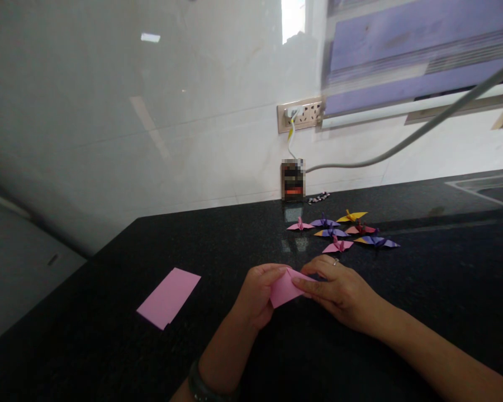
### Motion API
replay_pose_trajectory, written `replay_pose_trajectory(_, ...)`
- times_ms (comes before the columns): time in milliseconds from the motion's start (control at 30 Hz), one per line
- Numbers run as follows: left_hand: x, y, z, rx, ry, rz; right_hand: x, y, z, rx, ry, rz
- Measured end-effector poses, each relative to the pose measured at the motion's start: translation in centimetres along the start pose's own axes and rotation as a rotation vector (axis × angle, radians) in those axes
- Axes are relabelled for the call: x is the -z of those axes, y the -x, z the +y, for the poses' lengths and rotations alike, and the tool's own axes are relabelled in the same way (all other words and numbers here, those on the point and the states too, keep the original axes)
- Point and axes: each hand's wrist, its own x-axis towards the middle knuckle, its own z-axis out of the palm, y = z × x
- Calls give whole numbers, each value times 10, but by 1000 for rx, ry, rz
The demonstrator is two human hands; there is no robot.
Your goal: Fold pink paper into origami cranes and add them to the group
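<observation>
Left hand (257,293) at 9 o'clock, right hand (343,290) at 3 o'clock, each grip clamped on the pink paper (283,288): a clean crease likely needs edges aligned first.

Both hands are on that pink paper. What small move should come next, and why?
Probably slide the right hand along the pink paper to sharpen its crease while the left hand pinches it steady: it looks only partly folded, unlike the finished cranes behind.
</observation>
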Motion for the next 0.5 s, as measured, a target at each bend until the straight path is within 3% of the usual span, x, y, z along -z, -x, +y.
replay_pose_trajectory(500,-1,0,1,-40,-15,3,1,0,0,6,3,15)
